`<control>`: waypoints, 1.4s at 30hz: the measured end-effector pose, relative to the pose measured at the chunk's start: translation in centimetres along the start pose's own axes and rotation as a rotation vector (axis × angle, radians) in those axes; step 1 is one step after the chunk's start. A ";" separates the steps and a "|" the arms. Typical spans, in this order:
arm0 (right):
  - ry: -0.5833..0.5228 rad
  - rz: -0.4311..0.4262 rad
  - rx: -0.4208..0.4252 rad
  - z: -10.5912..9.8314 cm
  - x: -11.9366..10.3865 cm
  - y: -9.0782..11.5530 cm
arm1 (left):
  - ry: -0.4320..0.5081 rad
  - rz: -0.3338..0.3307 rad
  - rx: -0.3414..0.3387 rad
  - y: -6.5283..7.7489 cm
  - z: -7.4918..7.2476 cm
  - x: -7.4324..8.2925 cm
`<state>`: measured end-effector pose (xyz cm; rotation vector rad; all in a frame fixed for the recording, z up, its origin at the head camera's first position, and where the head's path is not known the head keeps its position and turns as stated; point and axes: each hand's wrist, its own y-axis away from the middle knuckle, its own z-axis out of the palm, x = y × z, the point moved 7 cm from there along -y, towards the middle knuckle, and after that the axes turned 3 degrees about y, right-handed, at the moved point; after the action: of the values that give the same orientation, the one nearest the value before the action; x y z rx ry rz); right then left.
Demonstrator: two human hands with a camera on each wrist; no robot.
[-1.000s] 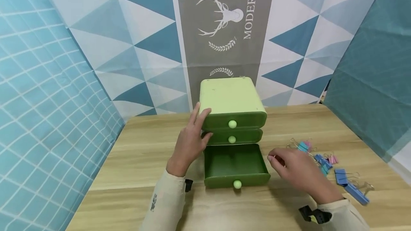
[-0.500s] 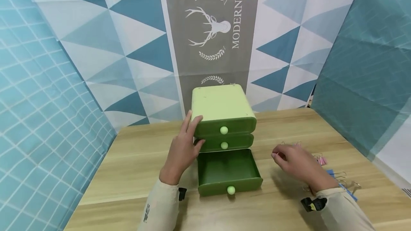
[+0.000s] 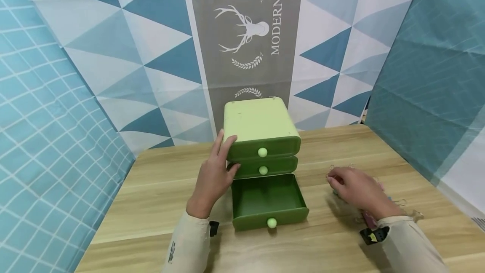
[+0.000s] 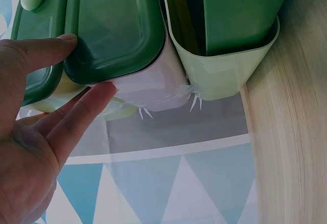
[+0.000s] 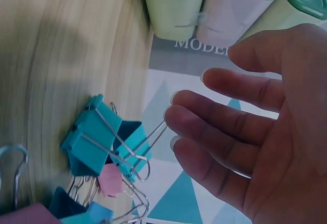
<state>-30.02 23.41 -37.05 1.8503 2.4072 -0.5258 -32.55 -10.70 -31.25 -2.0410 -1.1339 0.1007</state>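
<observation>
A small drawer unit [image 3: 261,121] with a pale green top and dark green drawers stands on the table. Its bottom drawer [image 3: 254,220] is pulled out, and nothing shows inside; the two upper drawers are closed. At the unit's left front corner, my left hand [image 3: 213,178] holds on, thumb against the middle drawer's front [image 4: 117,25] and fingers along the side. My right hand [image 3: 356,189] hovers to the right of the drawer, holding nothing, fingers loosely bent. In the right wrist view, a teal binder clip [image 5: 92,137] and a pink one [image 5: 110,180] lie near its fingertips.
More binder clips lie at the right of the wooden table [image 3: 163,188], partly hidden by my right arm, among them a mauve one [image 3: 369,219]. A patterned cloth [image 3: 166,54] hangs behind the unit, with blue sheets at both sides.
My right hand has moved right, away from the open drawer and over the clips. The head view has shifted. My left hand stays at the unit's corner.
</observation>
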 end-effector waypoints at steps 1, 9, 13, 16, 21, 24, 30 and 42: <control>0.006 0.006 -0.002 -0.1 0.1 -0.1 | -0.001 0.001 0.000 -0.1 0.0 0.0; 0.002 0.023 -0.010 0.0 1.5 -0.1 | 0.004 0.003 0.003 -0.2 -0.1 0.0; 0.001 0.036 -0.031 0.7 2.0 0.2 | -0.002 0.004 -0.005 0.2 0.0 -0.1; 0.002 0.048 -0.034 0.8 2.1 0.4 | 0.003 0.004 -0.008 0.4 0.1 -0.2; 0.013 0.061 -0.060 0.7 2.3 0.7 | 0.008 0.013 -0.009 0.3 0.3 -0.1; 0.013 0.056 -0.072 0.7 2.3 0.8 | 0.003 0.014 -0.002 0.2 0.1 0.0; 0.041 0.049 -0.075 0.7 2.4 0.8 | -0.002 0.004 0.000 0.2 -0.1 -0.1; 0.045 0.061 -0.130 1.6 2.5 1.0 | 0.000 0.000 0.004 0.2 -0.2 -0.1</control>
<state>-30.01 25.49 -39.42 1.8940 2.3417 -0.3183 -32.42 -10.90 -31.27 -2.0379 -1.1325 0.1031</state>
